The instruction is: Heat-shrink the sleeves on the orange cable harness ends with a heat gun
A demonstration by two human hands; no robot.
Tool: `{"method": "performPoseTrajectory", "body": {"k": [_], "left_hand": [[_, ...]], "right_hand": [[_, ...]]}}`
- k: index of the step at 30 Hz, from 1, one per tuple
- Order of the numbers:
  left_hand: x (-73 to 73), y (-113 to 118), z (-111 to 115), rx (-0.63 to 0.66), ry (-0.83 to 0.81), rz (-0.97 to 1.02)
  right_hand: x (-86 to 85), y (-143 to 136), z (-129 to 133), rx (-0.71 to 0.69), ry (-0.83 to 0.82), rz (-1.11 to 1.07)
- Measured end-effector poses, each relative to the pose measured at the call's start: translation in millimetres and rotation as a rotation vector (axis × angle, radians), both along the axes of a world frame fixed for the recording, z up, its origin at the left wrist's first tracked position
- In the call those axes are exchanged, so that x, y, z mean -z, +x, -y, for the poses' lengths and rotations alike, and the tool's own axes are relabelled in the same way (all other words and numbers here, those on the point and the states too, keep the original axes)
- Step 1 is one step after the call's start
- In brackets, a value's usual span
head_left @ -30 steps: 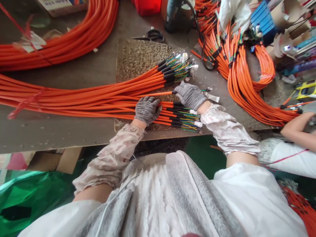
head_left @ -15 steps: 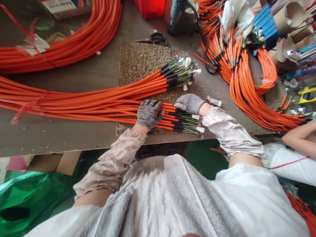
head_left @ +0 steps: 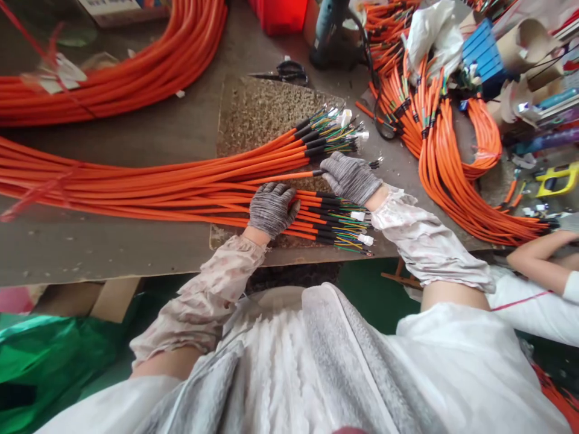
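In the head view, my left hand [head_left: 272, 210], in a grey knit glove, lies over the near group of orange cables [head_left: 212, 208], fingers bent around them. My right hand [head_left: 350, 176], gloved alike, pinches a single orange cable [head_left: 283, 178] close to its black-sleeved end. That cable is lifted between the near group and the far group of orange cables [head_left: 266, 150]. Thin coloured wires and white connectors [head_left: 365, 239] stick out of the black sleeves. Under the cable ends lies a rough speckled board [head_left: 253, 108].
Scissors [head_left: 289, 72] and a heat gun [head_left: 328, 33] are behind the board, near a red bin [head_left: 283, 15]. A coil of orange cable [head_left: 194, 54] occupies the far left. More bundled cables [head_left: 446, 144] lie at right, where a co-worker's arm [head_left: 538, 253] reaches in.
My right hand has moved away from me, lifting one orange cable apart from the near group. My left hand stays on the near cables. The co-worker's arm at right has shifted.
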State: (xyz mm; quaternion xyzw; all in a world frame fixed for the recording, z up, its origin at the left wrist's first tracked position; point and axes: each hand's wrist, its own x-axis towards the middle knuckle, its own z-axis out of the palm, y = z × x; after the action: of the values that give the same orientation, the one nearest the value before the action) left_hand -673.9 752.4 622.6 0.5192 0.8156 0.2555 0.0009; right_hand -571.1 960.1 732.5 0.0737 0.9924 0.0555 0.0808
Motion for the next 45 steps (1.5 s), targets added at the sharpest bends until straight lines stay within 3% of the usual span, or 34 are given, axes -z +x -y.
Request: {"method": "performPoseTrajectory", "body": {"k": [10,15,19,22,26,33,37,40,45], "left_hand": [[0.9,2,2,-0.012,0.018,0.018],[0.3,2,4,-0.032,0.079,0.066],[1.9,2,4,0.004,0.053,0.061],[2.8,1,4,-0.002,0.048,0.049],[2.9,1,4,-0.009,0.031,0.044],[6.9,1,3,-0.024,0.040,0.017],[8.5,0,1,-0.030,0.057,-0.016],[6.8,-1,0,-0.039,0.054,-0.051],[4.4,-1,1,-0.032,0.060,-0.072]], "right_hand": [[27.8,1,1,0.121,-0.167,-0.049],[40.0,10,0,0.141,-0.232,0.063],[34.8,-3,-5,0.081,-0.086,0.089],[32.3,-33,-15,0.092,0.009,0.062],[41.3,-68,-31,0.061,0.066,-0.006],[52.3,-76,-31,0.009,0.137,-0.022],[45.4,-78,-27,-0.011,0.155,-0.008],[27.1,-72,-24,-0.004,0.140,-0.010],[-7.7,-30,-17,-0.026,0.091,-0.172]]}}
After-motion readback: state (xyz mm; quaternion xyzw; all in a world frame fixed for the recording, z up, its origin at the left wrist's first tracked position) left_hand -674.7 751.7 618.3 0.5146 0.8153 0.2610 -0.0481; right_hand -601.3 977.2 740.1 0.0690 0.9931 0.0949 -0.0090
